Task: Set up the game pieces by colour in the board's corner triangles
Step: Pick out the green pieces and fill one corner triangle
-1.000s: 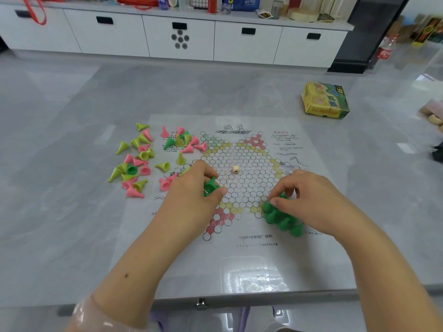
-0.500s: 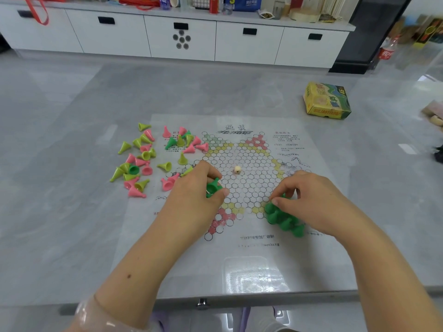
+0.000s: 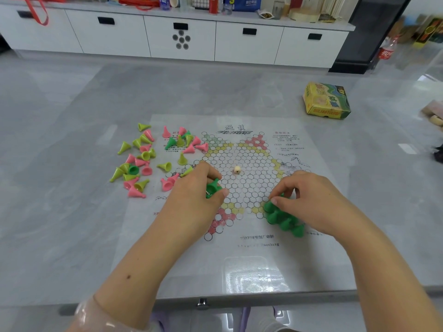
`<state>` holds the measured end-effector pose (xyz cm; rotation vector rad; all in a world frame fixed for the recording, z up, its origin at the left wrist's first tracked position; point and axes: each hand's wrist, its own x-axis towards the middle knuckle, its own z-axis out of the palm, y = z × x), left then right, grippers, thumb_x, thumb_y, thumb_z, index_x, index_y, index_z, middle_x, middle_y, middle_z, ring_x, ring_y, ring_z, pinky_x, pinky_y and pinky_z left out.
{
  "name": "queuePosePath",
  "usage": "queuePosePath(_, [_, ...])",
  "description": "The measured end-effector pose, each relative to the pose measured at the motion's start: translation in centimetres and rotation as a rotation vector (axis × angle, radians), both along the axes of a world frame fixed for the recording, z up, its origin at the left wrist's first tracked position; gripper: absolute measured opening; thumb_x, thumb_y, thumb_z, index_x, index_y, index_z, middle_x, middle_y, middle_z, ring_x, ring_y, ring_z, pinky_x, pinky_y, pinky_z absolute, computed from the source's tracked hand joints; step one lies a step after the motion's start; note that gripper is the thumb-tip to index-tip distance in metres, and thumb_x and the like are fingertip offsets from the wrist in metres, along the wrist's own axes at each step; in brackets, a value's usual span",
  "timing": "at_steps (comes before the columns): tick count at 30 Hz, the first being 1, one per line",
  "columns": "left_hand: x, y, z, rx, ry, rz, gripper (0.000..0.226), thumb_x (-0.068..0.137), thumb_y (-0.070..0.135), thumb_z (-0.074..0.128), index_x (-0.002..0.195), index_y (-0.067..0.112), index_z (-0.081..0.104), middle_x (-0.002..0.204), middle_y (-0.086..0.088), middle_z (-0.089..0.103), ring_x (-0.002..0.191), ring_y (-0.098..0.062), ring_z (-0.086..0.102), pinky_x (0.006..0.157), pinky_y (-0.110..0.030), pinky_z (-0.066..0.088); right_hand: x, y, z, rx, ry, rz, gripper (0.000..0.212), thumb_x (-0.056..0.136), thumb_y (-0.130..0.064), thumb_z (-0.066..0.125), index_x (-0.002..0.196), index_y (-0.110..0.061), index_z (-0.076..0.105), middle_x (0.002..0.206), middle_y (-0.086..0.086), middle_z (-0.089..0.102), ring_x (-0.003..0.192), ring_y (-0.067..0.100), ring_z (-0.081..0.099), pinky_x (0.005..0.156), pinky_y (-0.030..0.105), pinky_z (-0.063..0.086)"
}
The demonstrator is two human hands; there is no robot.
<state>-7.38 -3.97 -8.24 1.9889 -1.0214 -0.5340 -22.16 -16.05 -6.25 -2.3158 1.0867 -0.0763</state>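
A paper game board (image 3: pixel 242 188) with a hexagon grid and coloured corner triangles lies flat on the grey table. My left hand (image 3: pixel 191 200) holds a few dark green cone pieces (image 3: pixel 212 188) over the board's left side. My right hand (image 3: pixel 311 200) pinches a green piece at the edge of a cluster of green cones (image 3: pixel 284 219) standing in the near right corner triangle. Loose pink, yellow-green and green cones (image 3: pixel 143 161) lie scattered to the left of the board. A small cream die (image 3: pixel 236 169) sits near the board's centre.
A yellow-green game box (image 3: pixel 326 101) lies at the far right of the table. White cabinets (image 3: pixel 182 37) with clutter on top stand behind. The table's near edge (image 3: pixel 203 300) runs just under my forearms. A red-capped bottle (image 3: pixel 386 51) stands on the floor at the right.
Both hands stay in nearly the same place. My right hand's fingers shift slightly over the green cluster; my left hand keeps holding its green pieces.
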Motion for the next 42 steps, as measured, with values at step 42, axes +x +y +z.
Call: queuePosePath(42, [-0.9, -0.2, 1.0, -0.197, 1.036, 0.029, 0.016, 0.096, 0.009, 0.041, 0.094, 0.001, 0.054, 0.069, -0.007, 0.055, 0.047, -0.007, 0.048, 0.042, -0.014, 0.04, 2.6, 2.8, 0.0, -0.098, -0.542, 0.268, 0.013, 0.074, -0.025, 0.064, 0.086, -0.029, 0.066, 0.077, -0.01, 0.061, 0.073, 0.009, 0.054, 0.064, 0.011, 0.04])
